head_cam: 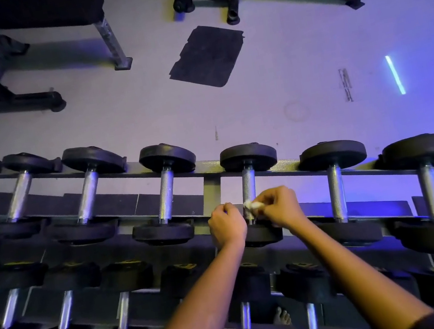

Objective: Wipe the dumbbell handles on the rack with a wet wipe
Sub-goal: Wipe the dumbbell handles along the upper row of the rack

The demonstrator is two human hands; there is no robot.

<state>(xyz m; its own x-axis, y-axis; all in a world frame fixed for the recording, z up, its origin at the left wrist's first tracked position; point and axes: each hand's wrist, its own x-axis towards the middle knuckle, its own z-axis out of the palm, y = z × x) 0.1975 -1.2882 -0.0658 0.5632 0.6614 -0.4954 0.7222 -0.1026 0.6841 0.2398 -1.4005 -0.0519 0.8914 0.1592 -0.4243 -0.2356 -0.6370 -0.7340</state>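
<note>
1. Where the upper tier of the grey metal rack (212, 191) carries a row of black-ended dumbbells, the right hand (280, 207) pinches a crumpled white wet wipe (252, 205) in curled fingers.
2. Wet wipe: pressed to the near end of one knurled chrome dumbbell handle (248, 185).
3. Left hand (226, 225): fingers curled, just left of that handle; whether it grips anything cannot be told.
4. Lower tier: smaller dumbbells (123, 311), beneath the forearms.
5. Floor beyond: dark rectangular mat (207, 56).
</note>
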